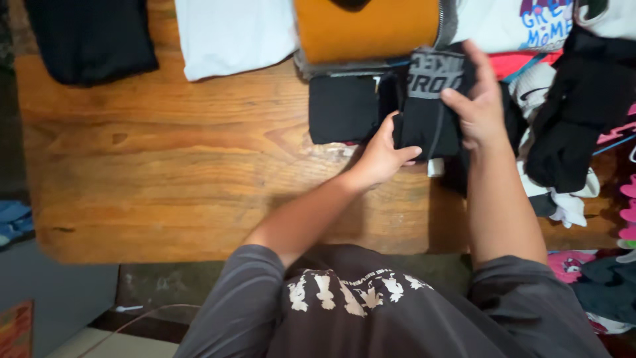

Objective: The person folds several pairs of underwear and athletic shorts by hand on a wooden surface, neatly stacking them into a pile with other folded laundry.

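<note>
Both grips pinch black shorts (pixel 427 113): left hand (pixel 381 156) lower edge, right hand (pixel 480 109) right edge; bare wooden table (pixel 165 166) leftward.

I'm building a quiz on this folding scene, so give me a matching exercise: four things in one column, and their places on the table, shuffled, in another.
Things:
1. black garment with grey waistband
2. white folded cloth
3. orange garment
4. black folded cloth

Places:
A. far left corner of the wooden table
B. top edge, just left of the orange one
C. between the left hand and the right hand
D. top edge, behind the hands

Pairs: 1-C, 2-B, 3-D, 4-A
</note>
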